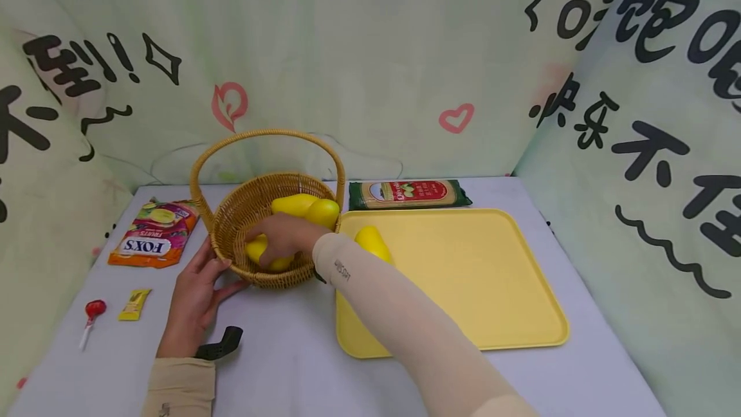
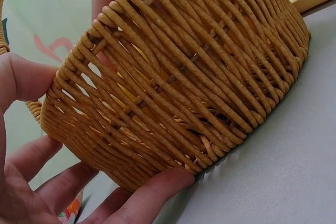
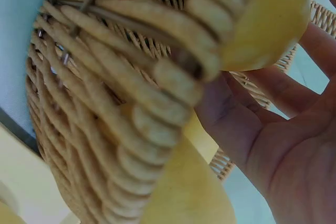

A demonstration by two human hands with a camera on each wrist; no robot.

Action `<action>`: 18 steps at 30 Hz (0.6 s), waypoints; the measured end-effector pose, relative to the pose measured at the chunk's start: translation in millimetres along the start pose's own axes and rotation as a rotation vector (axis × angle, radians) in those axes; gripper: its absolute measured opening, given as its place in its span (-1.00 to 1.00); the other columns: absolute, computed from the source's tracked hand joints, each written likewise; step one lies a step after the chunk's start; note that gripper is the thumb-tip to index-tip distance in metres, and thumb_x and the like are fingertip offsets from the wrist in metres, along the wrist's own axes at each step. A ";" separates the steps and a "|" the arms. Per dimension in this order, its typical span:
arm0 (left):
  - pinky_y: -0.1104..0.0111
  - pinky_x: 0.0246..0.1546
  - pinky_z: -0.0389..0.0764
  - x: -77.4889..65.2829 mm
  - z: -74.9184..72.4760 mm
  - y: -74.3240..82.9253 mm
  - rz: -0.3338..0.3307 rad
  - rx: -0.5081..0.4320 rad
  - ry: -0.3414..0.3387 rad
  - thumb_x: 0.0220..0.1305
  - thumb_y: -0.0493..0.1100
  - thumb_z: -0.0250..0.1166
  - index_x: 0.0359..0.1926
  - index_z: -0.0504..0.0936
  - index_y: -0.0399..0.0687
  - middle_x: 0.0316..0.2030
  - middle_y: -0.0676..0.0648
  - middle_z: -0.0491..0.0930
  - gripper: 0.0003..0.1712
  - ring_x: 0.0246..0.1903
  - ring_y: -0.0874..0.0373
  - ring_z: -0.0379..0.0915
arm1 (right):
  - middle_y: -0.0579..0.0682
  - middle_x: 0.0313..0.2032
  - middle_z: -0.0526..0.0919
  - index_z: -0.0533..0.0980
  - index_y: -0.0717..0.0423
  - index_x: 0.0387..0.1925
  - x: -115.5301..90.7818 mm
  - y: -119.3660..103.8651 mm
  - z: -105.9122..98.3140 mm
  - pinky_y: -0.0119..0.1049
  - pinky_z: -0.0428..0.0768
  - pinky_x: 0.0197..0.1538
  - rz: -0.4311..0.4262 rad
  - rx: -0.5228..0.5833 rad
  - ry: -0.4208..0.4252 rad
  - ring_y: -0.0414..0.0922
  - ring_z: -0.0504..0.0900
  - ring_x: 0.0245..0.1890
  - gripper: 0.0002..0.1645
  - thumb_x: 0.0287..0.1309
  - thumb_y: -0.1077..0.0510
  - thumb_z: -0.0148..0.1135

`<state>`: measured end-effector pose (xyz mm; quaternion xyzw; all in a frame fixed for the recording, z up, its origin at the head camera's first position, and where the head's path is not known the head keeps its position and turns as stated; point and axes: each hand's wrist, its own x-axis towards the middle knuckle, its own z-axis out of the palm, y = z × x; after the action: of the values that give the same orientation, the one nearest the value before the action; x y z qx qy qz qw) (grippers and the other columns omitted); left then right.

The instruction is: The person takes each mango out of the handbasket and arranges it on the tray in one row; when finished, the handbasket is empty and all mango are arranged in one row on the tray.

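Observation:
A round wicker basket (image 1: 231,224) with a tall arched handle stands on the table, several smooth yellow mangoes (image 1: 296,204) inside it. My left hand (image 1: 193,291) holds the basket's near left side; in the left wrist view its thumb (image 2: 31,80) lies at the rim and its fingers spread along the lower wall. Reaching in over the right rim, my right hand (image 1: 286,237) grips a yellow mango (image 1: 255,250) low in the basket. The right wrist view has that mango (image 3: 268,24) between thumb and fingers. Another mango (image 1: 373,243) lies on the yellow tray (image 1: 463,275), partly behind the right forearm.
Behind the tray lies a green and red food packet (image 1: 408,194). To the basket's left are a FOX'S candy bag (image 1: 155,233), a small yellow-wrapped sweet (image 1: 134,304) and a red lollipop (image 1: 95,309). Printed curtains (image 1: 370,69) enclose the table.

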<state>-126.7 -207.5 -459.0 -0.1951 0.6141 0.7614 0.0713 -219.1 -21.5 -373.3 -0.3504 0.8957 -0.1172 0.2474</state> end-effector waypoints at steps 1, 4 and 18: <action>0.07 0.13 0.72 0.0 0.3 0.3 -0.001 0.000 0.000 0.62 -0.17 0.05 0.58 0.08 0.80 0.71 0.19 -0.04 -0.21 0.63 -0.08 0.09 | -0.19 0.43 0.54 0.48 -0.21 0.49 -0.4 0.6 -0.4 -0.44 0.47 0.09 0.003 0.004 0.001 -0.20 0.48 0.09 -0.25 0.27 -0.02 0.41; 0.07 0.13 0.72 0.4 1.2 0.6 -0.008 0.003 0.001 0.62 -0.17 0.04 0.57 0.08 0.81 0.71 0.19 -0.03 -0.21 0.63 -0.08 0.08 | -0.18 0.41 0.55 0.48 -0.22 0.48 -2.3 2.3 -1.3 -0.42 0.48 0.09 0.006 0.020 0.004 -0.18 0.49 0.09 -0.26 0.27 -0.04 0.39; 0.05 0.13 0.70 -0.3 2.4 0.8 -0.007 0.005 -0.001 0.62 -0.14 0.06 0.58 0.08 0.80 0.70 0.19 -0.02 -0.22 0.63 -0.07 0.08 | -0.18 0.27 0.62 0.50 -0.20 0.46 -13.2 1.9 -2.3 -0.44 0.47 0.08 -0.025 0.132 0.117 -0.17 0.51 0.05 -0.30 0.29 -0.09 0.30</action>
<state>-127.1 -205.3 -457.8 -0.1968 0.6154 0.7596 0.0746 -213.0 -10.9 -367.3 -0.3369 0.8945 -0.1994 0.2158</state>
